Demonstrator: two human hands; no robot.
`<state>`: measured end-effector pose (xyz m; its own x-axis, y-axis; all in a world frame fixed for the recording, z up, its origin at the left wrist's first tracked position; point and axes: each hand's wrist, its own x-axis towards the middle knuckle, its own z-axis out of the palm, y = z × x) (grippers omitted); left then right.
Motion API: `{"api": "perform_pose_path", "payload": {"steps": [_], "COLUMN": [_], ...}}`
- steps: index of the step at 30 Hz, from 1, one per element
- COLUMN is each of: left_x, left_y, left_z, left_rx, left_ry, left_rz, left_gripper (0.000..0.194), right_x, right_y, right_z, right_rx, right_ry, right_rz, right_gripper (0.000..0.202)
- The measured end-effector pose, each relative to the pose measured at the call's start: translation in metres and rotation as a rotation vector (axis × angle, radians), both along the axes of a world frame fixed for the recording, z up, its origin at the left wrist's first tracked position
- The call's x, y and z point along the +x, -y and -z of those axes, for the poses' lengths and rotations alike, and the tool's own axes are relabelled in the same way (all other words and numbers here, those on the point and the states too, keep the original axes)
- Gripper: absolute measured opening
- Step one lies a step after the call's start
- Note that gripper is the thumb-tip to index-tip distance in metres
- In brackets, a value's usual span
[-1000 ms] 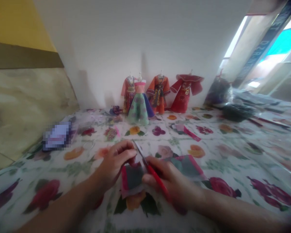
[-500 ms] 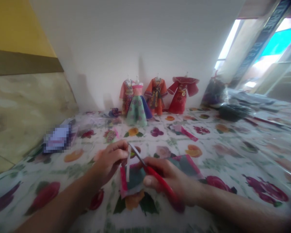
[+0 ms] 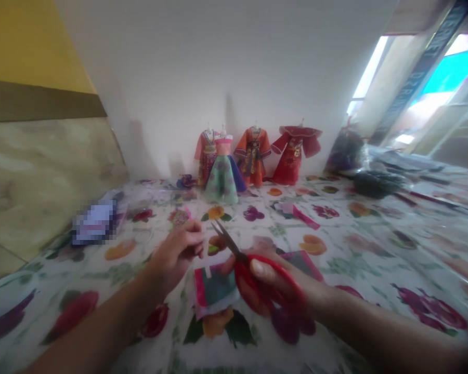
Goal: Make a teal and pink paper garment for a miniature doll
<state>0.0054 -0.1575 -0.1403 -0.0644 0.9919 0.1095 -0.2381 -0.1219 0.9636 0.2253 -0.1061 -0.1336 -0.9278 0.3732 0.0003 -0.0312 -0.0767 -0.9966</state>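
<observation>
My left hand (image 3: 183, 246) is closed, fingertips pinching a narrow whitish strip (image 3: 205, 245) that hangs downward. A short pale piece (image 3: 208, 271) shows below it over the cloth; whether it joins the strip I cannot tell. Red-handled scissors (image 3: 253, 280) are in my right hand (image 3: 275, 272), thumb and fingers around the handles. Their blades point up and left, slightly apart, just right of the strip. Under both hands lies a grey-green fabric piece (image 3: 220, 291) with a pink border, partly hidden by my right hand and the scissors.
Several small doll dresses stand by the white wall, among them a green-skirted one (image 3: 222, 179) and a red one (image 3: 290, 161). Pink scraps (image 3: 306, 217) lie on the fruit-print tablecloth (image 3: 128, 322). A dark bundle (image 3: 378, 183) and plastic bags sit at right, a blurred-out packet (image 3: 94, 222) at left.
The scissors have turned in my right hand and drawn slightly right, away from the strip, with the handles spread. The hanging strip looks shorter. My left hand has shifted slightly left.
</observation>
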Motion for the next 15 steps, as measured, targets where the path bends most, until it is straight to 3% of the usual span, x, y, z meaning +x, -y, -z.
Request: {"api": "perform_pose_path", "payload": {"steps": [3, 6, 10, 15], "left_x": [0.005, 0.008, 0.009, 0.008], "left_y": [-0.001, -0.003, -0.002, 0.004], "left_z": [-0.004, -0.001, 0.008, 0.014], "left_rx": [-0.022, -0.055, -0.039, -0.020], "left_ry": [0.013, 0.052, 0.106, 0.111], "left_rz": [-0.086, -0.106, 0.017, 0.200], "left_gripper": [0.012, 0.030, 0.055, 0.055], "right_x": [0.000, -0.001, -0.003, -0.002], "right_y": [0.002, 0.005, 0.006, 0.004], "right_z": [0.010, 0.016, 0.020, 0.022], "right_rx": [-0.119, -0.209, -0.305, -0.327], "right_ry": [-0.075, -0.122, -0.146, -0.082], "right_rz": [-0.038, -0.049, -0.101, -0.128], "right_gripper": [0.052, 0.055, 0.054, 0.060]}}
